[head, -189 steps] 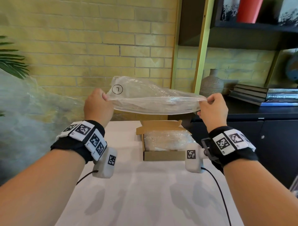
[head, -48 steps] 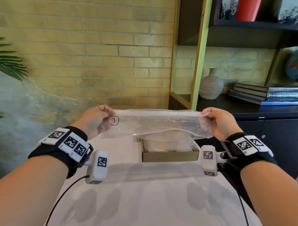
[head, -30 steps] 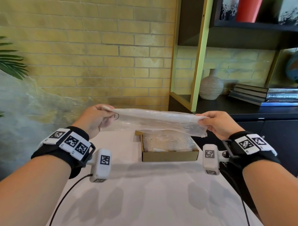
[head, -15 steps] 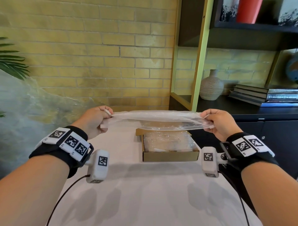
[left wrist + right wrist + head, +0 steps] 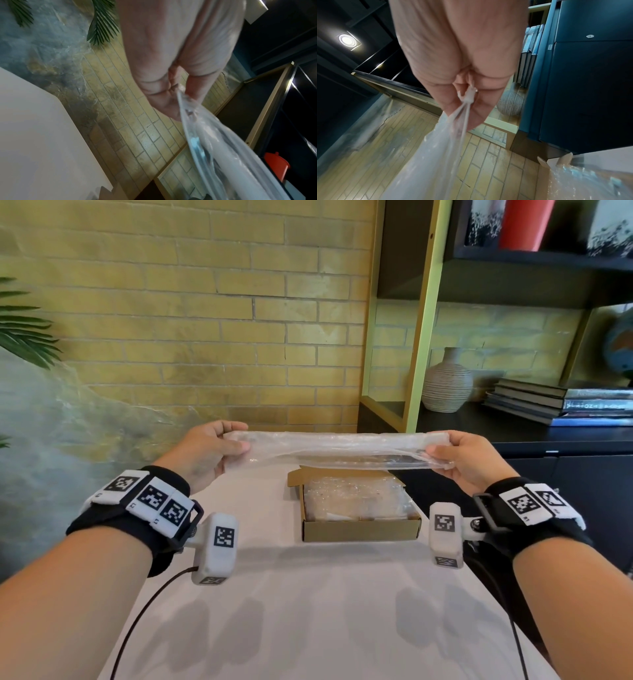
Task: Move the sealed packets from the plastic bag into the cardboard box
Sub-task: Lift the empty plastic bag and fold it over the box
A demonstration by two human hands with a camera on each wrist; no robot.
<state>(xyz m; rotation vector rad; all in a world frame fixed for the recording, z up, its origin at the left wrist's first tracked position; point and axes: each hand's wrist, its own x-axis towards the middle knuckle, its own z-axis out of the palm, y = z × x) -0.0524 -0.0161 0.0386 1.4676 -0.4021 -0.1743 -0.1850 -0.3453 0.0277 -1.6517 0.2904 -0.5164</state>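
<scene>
Room: yellow brick wall [image 5: 205,302] at the back, with a dark shelf unit [image 5: 513,278] to the right.
Table: white table [image 5: 308,611] in front of the person.
Shelf things: a ribbed vase [image 5: 447,383] and a stack of books [image 5: 561,405] sit on the dark counter.
Plant: green leaves [image 5: 24,333] stick in from the left.
Bag look: the plastic bag [image 5: 337,448] is clear, thin and crinkly. You can see right through it. It is pulled into a long flat strip with soft folds.
Bag place: it is up in the air between both hands, above the far end of the cardboard box [image 5: 359,529], not touching it.
Bag direction: its long side runs left to right, nearly level. One end is at each hand.
Left hand: the left hand [image 5: 205,453] pinches the left end of the bag between thumb and fingers. The left wrist view shows the plastic squeezed in the fingertips [image 5: 193,93].
Right hand: the right hand [image 5: 466,460] pinches the right end the same way, with the plastic bunched between thumb and fingers [image 5: 481,108].
Box: brown, low and open on top, with its flap [image 5: 308,477] standing up at the far left side. It sits on the table.
Packets: clear, shiny sealed packets [image 5: 352,498] lie inside the box and fill it. I cannot tell how many.
</scene>
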